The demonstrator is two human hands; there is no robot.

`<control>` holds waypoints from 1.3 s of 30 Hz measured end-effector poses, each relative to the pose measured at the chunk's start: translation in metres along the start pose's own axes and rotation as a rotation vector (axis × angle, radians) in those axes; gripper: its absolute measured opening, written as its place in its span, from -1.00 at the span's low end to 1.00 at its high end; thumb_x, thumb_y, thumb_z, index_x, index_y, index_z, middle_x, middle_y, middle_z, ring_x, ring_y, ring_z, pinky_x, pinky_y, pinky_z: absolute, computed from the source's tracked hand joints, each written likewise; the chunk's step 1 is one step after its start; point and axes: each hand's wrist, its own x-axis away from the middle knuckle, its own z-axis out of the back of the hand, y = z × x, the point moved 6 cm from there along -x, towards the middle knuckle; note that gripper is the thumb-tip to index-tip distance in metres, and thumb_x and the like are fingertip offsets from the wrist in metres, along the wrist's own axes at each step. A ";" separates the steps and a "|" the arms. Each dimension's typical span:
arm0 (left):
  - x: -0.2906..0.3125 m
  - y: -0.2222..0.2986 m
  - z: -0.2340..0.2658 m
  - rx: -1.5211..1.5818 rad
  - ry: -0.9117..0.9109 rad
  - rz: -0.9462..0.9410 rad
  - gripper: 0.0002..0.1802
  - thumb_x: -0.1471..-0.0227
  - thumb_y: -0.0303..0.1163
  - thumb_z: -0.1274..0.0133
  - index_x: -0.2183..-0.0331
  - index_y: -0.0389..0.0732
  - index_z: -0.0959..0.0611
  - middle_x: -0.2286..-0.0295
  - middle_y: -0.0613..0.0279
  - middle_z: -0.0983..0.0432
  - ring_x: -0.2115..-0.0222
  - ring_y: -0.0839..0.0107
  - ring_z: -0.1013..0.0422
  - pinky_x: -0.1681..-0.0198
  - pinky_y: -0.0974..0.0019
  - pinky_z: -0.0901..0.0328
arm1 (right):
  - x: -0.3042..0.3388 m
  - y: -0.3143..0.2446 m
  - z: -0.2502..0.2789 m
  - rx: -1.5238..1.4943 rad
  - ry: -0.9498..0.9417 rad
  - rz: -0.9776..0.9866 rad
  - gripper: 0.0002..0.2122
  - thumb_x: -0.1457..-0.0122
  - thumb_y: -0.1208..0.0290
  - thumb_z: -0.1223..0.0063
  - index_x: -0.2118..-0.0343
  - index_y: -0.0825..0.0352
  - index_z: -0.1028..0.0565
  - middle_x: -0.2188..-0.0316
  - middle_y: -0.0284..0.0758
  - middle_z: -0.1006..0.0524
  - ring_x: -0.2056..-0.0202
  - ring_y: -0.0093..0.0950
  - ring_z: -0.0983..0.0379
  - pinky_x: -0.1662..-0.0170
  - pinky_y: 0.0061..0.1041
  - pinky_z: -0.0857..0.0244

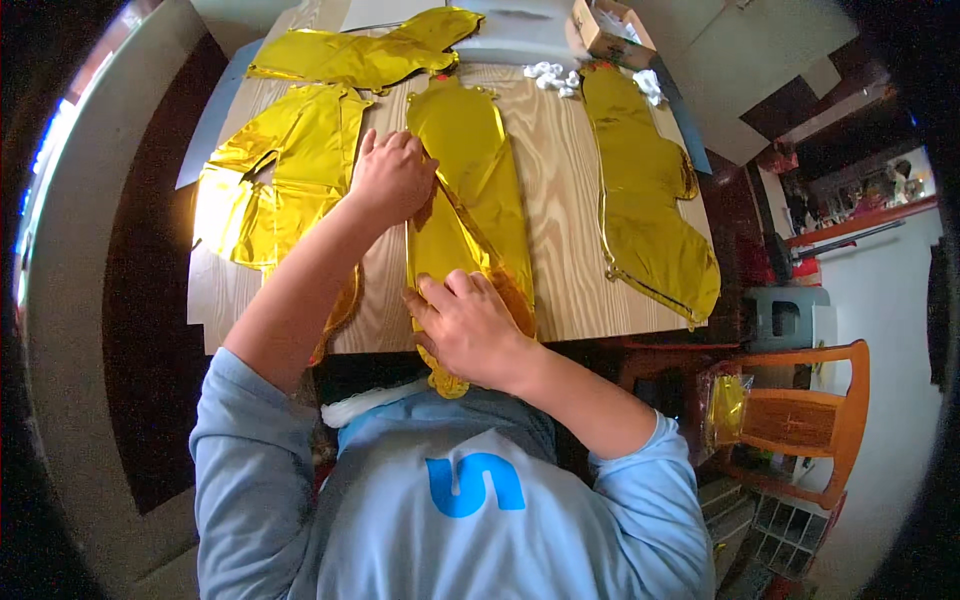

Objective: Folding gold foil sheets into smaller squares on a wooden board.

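A flat gold foil balloon (455, 120) lies lengthwise in front of me, its near end hanging past the table edge. A slanting fold runs down its middle between my hands. My left hand (393, 178) is closed on the left side of this balloon, partway up. Nearer to me, my right hand (468, 325) is bent over its lower part, fingers curled onto the foil; the fingertips are partly hidden. To the left lies another gold foil balloon (300, 140), partly under my left forearm.
One more gold foil balloon (365, 55) lies across the far left, and another (640, 180) at the right. White crumpled bits (548, 77) and a cardboard box (610, 30) are at the back of the wood-grain table (565, 250). A wooden chair (800, 415) stands at right.
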 end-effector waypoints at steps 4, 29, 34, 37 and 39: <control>0.013 0.013 -0.008 -0.104 0.196 0.011 -0.38 -0.18 -0.03 0.07 -0.04 -0.38 -0.46 -0.02 -0.05 -0.40 -0.17 0.09 -0.22 -0.32 -0.15 0.10 | 0.001 0.004 0.004 -0.087 -0.035 0.001 -0.56 -0.08 0.26 -0.20 0.00 0.36 -0.50 0.04 -0.23 -0.45 0.10 -0.25 -0.32 0.01 -0.24 -0.26; 0.066 0.042 0.014 0.109 0.113 -0.079 -0.23 -0.23 0.00 0.12 -0.23 -0.40 -0.25 -0.25 -0.25 -0.09 -0.31 -0.10 0.02 -0.35 -0.13 0.20 | 0.034 0.061 0.013 -0.016 -0.113 -0.189 -0.34 -0.29 0.08 0.09 -0.32 0.42 -0.12 -0.36 -0.03 -0.06 -0.39 -0.10 0.09 -0.38 0.05 0.31; 0.088 0.042 -0.006 0.109 0.046 -0.048 -0.17 -0.21 0.06 0.13 -0.26 -0.40 -0.20 -0.28 -0.19 -0.04 -0.34 -0.05 0.07 -0.35 -0.14 0.21 | 0.022 0.089 0.034 -0.141 0.001 -0.273 -0.38 -0.34 0.12 0.16 -0.35 0.39 -0.06 -0.38 -0.06 -0.03 -0.41 -0.16 0.13 -0.41 -0.04 0.37; 0.088 0.044 -0.007 0.080 0.025 -0.048 -0.14 -0.20 0.07 0.13 -0.26 -0.42 -0.19 -0.29 -0.18 -0.03 -0.34 -0.04 0.07 -0.35 -0.14 0.22 | 0.018 0.110 0.023 -0.016 -0.067 -0.316 -0.37 -0.36 0.12 0.19 -0.37 0.38 -0.02 -0.40 -0.08 0.01 -0.41 -0.18 0.15 -0.41 -0.04 0.38; 0.089 0.043 -0.009 0.082 0.060 -0.073 -0.14 -0.20 0.09 0.13 -0.27 -0.37 -0.18 -0.29 -0.21 -0.02 -0.33 -0.07 0.06 -0.34 -0.19 0.20 | 0.020 0.113 0.014 0.054 -0.109 -0.317 -0.37 -0.36 0.11 0.19 -0.37 0.38 -0.02 -0.41 -0.09 0.04 -0.42 -0.19 0.18 -0.41 -0.03 0.39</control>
